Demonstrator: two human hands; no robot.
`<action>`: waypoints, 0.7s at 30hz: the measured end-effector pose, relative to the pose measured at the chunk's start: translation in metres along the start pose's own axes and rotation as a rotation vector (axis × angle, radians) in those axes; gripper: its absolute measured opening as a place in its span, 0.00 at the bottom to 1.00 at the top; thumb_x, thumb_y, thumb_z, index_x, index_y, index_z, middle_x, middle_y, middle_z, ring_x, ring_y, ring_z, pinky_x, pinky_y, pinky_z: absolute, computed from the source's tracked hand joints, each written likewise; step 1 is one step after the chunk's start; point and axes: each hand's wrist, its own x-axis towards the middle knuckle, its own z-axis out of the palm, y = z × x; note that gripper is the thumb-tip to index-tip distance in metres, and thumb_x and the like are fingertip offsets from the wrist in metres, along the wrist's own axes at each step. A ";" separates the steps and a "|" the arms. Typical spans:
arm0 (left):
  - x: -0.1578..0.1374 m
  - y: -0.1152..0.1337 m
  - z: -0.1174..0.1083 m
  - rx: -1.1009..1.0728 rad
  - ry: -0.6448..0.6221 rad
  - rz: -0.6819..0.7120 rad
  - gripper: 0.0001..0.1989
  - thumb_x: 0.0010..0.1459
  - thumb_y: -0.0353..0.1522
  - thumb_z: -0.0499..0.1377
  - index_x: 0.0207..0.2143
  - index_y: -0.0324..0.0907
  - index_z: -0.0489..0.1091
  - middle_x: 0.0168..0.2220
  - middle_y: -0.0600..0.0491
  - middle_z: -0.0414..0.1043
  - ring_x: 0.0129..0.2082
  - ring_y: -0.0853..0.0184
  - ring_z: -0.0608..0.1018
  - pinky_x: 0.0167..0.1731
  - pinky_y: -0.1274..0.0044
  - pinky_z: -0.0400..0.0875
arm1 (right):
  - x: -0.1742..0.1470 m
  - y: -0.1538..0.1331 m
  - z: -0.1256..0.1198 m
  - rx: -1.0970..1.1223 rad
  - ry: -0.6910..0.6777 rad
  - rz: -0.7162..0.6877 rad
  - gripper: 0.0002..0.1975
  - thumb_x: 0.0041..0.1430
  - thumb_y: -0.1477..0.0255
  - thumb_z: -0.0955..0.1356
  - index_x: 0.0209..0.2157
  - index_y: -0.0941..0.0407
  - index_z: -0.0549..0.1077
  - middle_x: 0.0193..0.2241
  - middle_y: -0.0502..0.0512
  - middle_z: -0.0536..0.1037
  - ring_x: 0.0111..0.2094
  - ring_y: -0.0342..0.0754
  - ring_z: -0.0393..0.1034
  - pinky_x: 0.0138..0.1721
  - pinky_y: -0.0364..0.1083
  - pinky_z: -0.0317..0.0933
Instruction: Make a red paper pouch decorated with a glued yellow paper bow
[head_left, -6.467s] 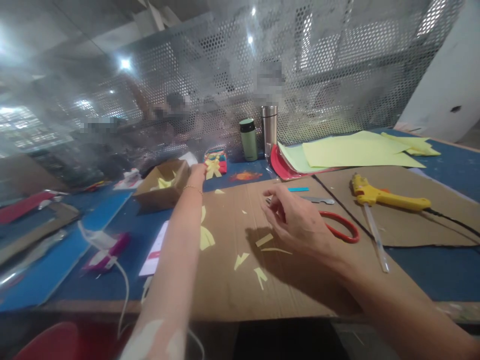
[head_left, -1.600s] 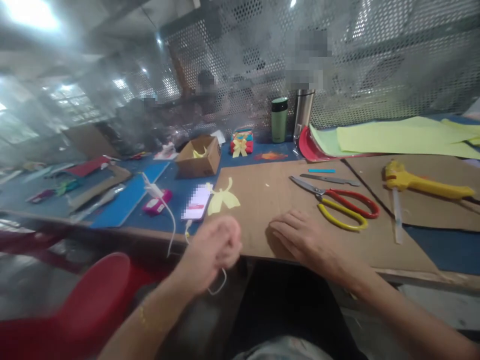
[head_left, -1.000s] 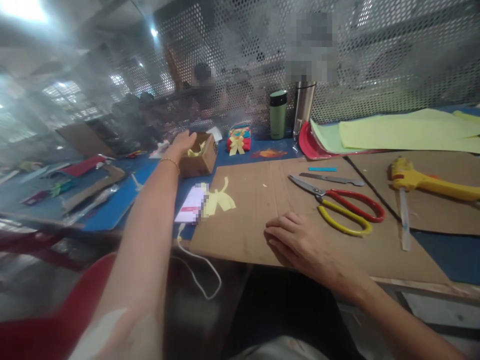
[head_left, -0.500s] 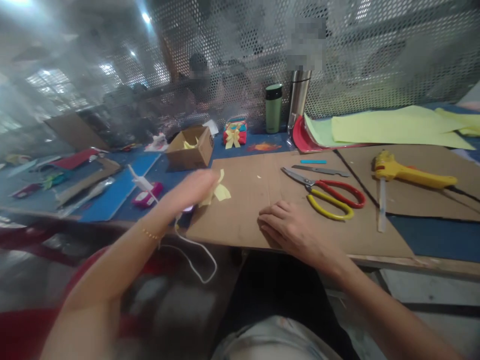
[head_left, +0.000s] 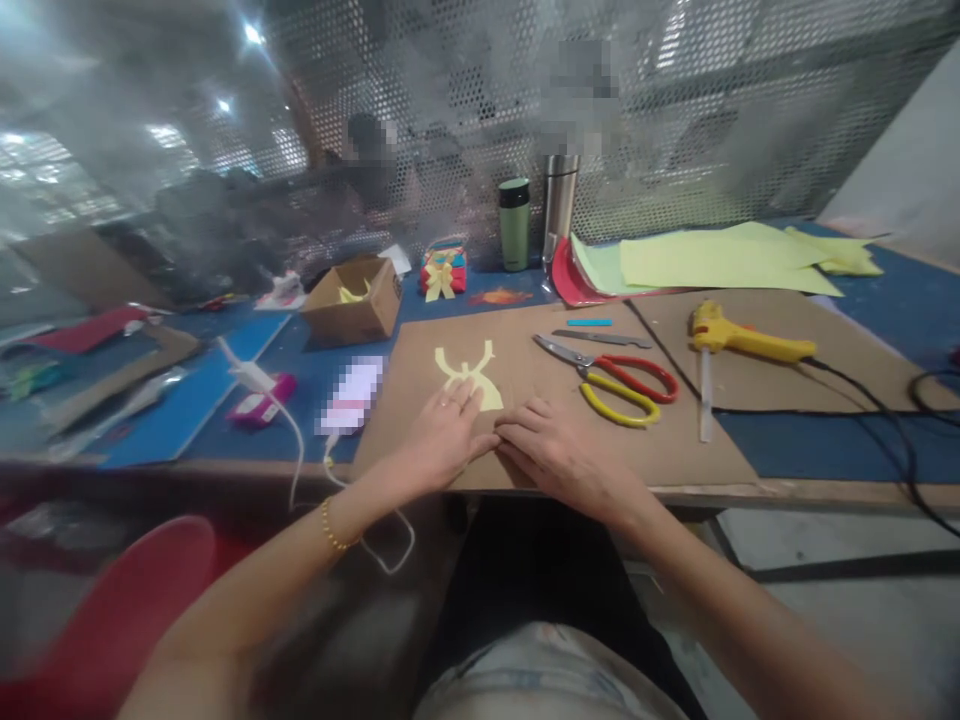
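Note:
On a sheet of brown cardboard (head_left: 517, 350) lies a pale yellow cut-out (head_left: 489, 393) with two curved strips reaching up and a wider lower part. My left hand (head_left: 444, 428) rests palm down over its lower left side, fingers stretched out and covering part of it. Just right of the cut-out, my right hand (head_left: 559, 452) lies palm down on the cardboard, holding nothing visible, its fingertips close to my left thumb. Red-and-yellow-handled scissors (head_left: 600, 375) lie to the right, with a grey blade (head_left: 600, 339) and a blue strip (head_left: 589, 323) behind them.
A yellow glue gun (head_left: 750, 338) stands at right on more cardboard. At the back are an open box (head_left: 352, 318), a small bow-trimmed item (head_left: 442, 275), a green tumbler (head_left: 514, 230), a steel flask (head_left: 559, 205) and yellow sheets (head_left: 697, 262). A phone (head_left: 351, 395) with a cable lies left.
My left hand has moved right, bringing the yellow cut-out from the cardboard's left edge to the front of me. My right hand stays on the cardboard. The view has turned slightly right.

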 end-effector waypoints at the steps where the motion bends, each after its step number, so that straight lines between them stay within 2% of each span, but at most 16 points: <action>1: 0.001 -0.001 0.003 0.001 0.015 0.008 0.37 0.74 0.49 0.44 0.71 0.27 0.56 0.74 0.30 0.51 0.76 0.48 0.53 0.73 0.59 0.52 | 0.000 0.000 0.000 -0.015 -0.004 0.001 0.14 0.76 0.73 0.61 0.39 0.58 0.77 0.38 0.60 0.79 0.39 0.50 0.65 0.42 0.50 0.59; 4: 0.001 -0.007 0.012 -0.001 0.074 0.024 0.37 0.74 0.49 0.44 0.72 0.31 0.56 0.74 0.32 0.52 0.76 0.48 0.54 0.72 0.58 0.53 | 0.001 -0.001 -0.002 -0.062 -0.004 0.001 0.14 0.76 0.73 0.62 0.37 0.59 0.76 0.37 0.59 0.79 0.38 0.50 0.65 0.41 0.49 0.58; 10: -0.001 -0.014 0.021 -0.021 0.097 0.013 0.41 0.74 0.51 0.41 0.72 0.25 0.53 0.74 0.28 0.50 0.76 0.46 0.53 0.72 0.55 0.53 | -0.007 -0.003 -0.018 -0.126 0.026 0.043 0.14 0.74 0.75 0.62 0.36 0.58 0.77 0.33 0.57 0.78 0.35 0.49 0.66 0.38 0.48 0.57; 13: 0.000 -0.011 0.018 -0.045 0.103 -0.007 0.41 0.73 0.51 0.44 0.73 0.27 0.52 0.74 0.30 0.51 0.76 0.47 0.53 0.72 0.56 0.53 | -0.018 0.001 -0.033 -0.115 0.048 0.112 0.13 0.73 0.76 0.62 0.37 0.57 0.78 0.34 0.58 0.79 0.37 0.50 0.69 0.40 0.49 0.61; 16: 0.001 -0.005 0.016 -0.045 0.074 -0.020 0.40 0.73 0.51 0.45 0.72 0.29 0.56 0.75 0.31 0.50 0.76 0.47 0.53 0.73 0.57 0.52 | -0.024 0.012 -0.049 -0.151 0.151 0.223 0.15 0.73 0.74 0.61 0.37 0.56 0.79 0.34 0.59 0.80 0.37 0.51 0.72 0.41 0.49 0.64; 21: 0.001 0.008 0.012 -0.049 0.084 0.029 0.38 0.73 0.52 0.44 0.71 0.33 0.59 0.74 0.34 0.54 0.76 0.47 0.55 0.72 0.57 0.54 | -0.015 0.034 -0.070 -0.259 0.194 0.321 0.15 0.72 0.71 0.62 0.36 0.54 0.80 0.35 0.59 0.82 0.38 0.52 0.75 0.40 0.48 0.64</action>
